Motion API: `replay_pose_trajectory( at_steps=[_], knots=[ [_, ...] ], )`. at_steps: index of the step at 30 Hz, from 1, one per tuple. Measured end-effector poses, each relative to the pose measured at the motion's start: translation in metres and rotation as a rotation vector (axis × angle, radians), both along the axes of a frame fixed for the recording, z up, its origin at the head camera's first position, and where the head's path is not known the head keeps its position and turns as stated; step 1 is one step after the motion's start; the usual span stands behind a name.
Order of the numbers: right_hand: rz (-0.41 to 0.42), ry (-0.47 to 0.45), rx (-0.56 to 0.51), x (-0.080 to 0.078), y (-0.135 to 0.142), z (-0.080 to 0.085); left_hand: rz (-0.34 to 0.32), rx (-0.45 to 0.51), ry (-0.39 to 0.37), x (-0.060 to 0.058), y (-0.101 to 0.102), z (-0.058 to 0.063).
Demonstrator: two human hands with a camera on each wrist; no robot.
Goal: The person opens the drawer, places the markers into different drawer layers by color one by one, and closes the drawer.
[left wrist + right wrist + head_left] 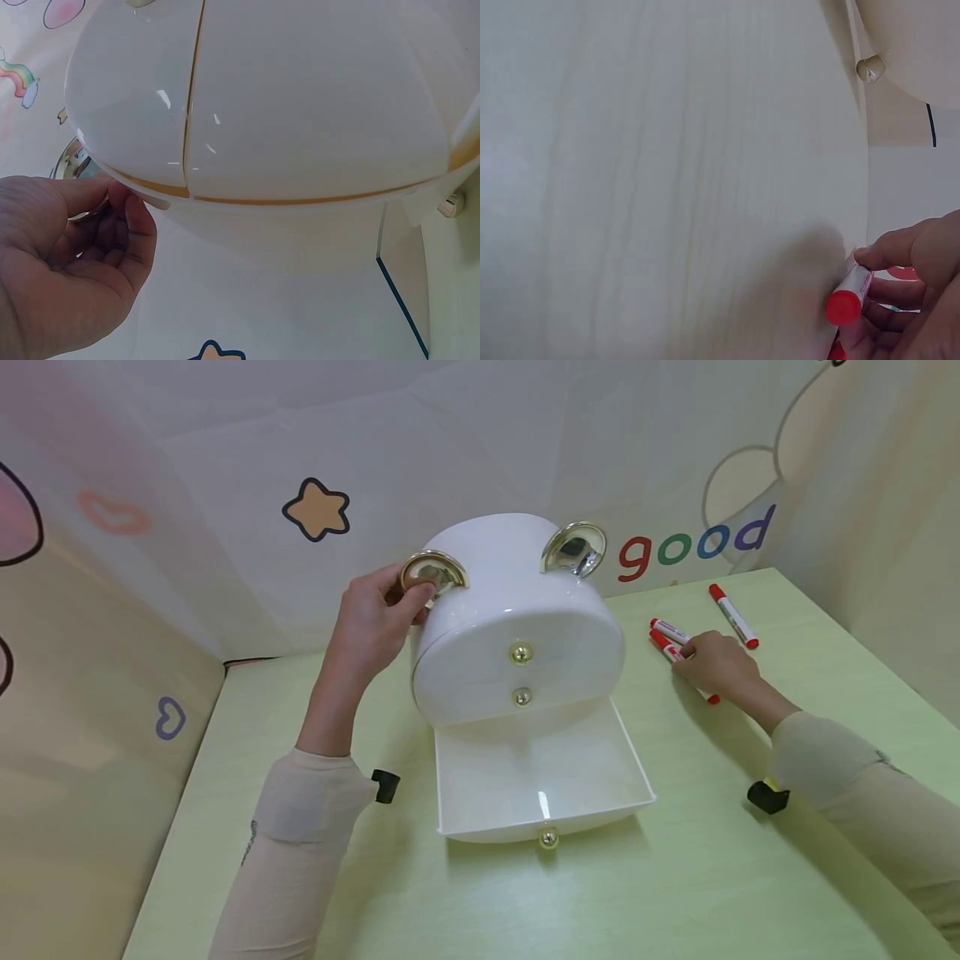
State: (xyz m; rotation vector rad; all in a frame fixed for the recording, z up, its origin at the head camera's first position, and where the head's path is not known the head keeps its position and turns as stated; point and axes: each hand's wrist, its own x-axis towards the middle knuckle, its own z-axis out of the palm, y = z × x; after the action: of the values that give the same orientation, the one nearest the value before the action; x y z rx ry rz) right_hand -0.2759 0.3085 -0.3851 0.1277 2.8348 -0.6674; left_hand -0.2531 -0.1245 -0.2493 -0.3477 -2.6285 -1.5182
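A glossy white storage box (517, 643) with gold round ears and gold ball knobs stands on the table, its bottom drawer (525, 777) pulled out toward me. My left hand (375, 618) holds the gold ear (435, 568) on the box's left side, thumb across its front. In the left wrist view the curled fingers (139, 240) sit at the box's edge. Over on the right, my right hand (720, 667) pinches a white marker (853, 289) with red ends between thumb and fingers, low over the table. A second marker (670, 631) lies right beside it, partly behind the hand.
A third red-capped marker (733, 616) lies farther back on the right of the pale green table (525, 910). The other gold ear (573, 550) sticks out at the box's right. A printed cloth wall (450, 443) stands close behind the box, with side walls left and right.
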Motion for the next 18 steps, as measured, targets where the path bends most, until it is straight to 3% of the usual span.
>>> replay_pose_trajectory(
  at_steps=[18],
  knots=[
    [0.023, 0.018, -0.054, 0.016, 0.002, 0.013, -0.005, 0.006, 0.0, 0.001, 0.001, 0.0]
  ],
)
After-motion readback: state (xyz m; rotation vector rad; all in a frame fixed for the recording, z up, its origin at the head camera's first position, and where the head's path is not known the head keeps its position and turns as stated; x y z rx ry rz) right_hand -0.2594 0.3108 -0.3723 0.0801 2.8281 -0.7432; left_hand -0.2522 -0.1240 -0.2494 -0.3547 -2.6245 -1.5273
